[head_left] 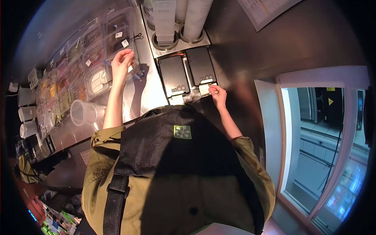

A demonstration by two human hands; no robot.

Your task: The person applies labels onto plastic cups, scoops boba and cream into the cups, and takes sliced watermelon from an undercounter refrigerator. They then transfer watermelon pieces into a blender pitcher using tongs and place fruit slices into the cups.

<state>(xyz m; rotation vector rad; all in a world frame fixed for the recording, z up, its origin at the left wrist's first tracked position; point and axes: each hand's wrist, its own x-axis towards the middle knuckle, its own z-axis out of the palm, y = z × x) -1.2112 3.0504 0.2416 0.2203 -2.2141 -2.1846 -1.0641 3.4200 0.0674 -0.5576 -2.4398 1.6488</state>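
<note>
Two black label printers sit side by side at the counter's back edge, the left printer (pixel 173 74) and the right printer (pixel 200 66). A pale label (pixel 204 90) sticks out of the right one, and my right hand (pixel 218 96) has its fingers pinched at the label's right edge. Another label (pixel 176 100) shows at the front of the left printer. My left hand (pixel 122 64) is raised over the clear-lidded containers, thumb and fingers pressed together; whether anything small is between them is hidden. Beside my left forearm lies a clear plastic cup (pixel 82 112).
Clear-lidded food containers (pixel 94 55) line the left side of the steel counter (pixel 150 94). Stacked cups (pixel 196 19) stand in round holders behind the printers. A paper sheet (pixel 266 9) is at the top right. A framed opening (pixel 270 117) lies on the right.
</note>
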